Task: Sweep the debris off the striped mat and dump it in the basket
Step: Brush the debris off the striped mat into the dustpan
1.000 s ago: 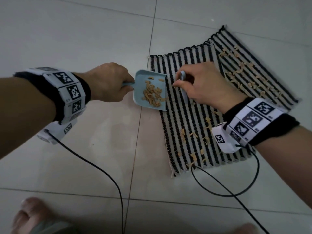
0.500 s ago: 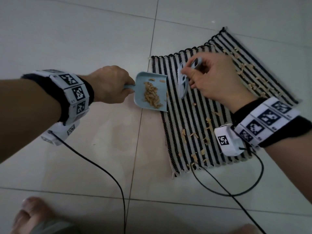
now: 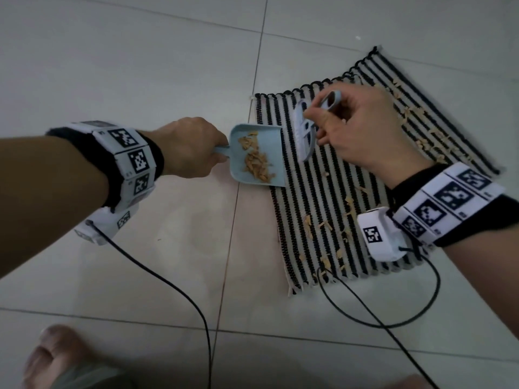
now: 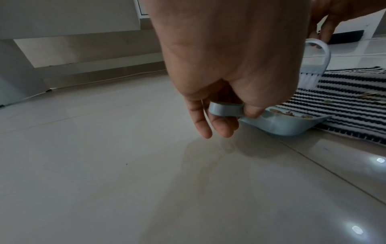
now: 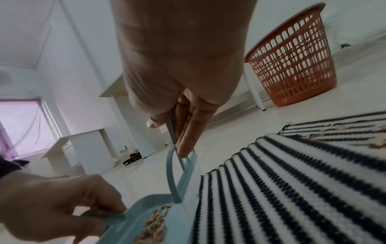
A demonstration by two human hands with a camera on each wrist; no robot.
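From the head camera, the left hand (image 3: pixel 191 147) grips the short handle of a pale blue dustpan (image 3: pixel 257 155), fingers curled round it. The pan sits at the left edge of the striped mat (image 3: pixel 337 197), its front lip over the mat's border, and holds a pile of tan debris (image 3: pixel 257 161). The right hand (image 3: pixel 362 133) pinches the looped handle of a small blue hand brush (image 3: pixel 304 136) between thumb and fingers; the brush stands tilted just right of the pan's mouth. More tan scraps lie scattered on the mat's near part and along its far right side. The mat lies on a pale tiled floor (image 3: pixel 140 66), and black cables trail from both wrist units.

From the left wrist, the thumb and curled fingers (image 4: pixel 221 127) clamp the dustpan handle (image 4: pixel 226 110); the pan's body rests on the floor against the mat edge, with the brush bristles behind it.

From the right wrist, thumb and fingers (image 5: pixel 188 132) are closed on the brush's thin handle (image 5: pixel 173 165), above the pan. An orange lattice basket (image 5: pixel 292 62) stands on the floor beyond the mat, well apart from both hands.
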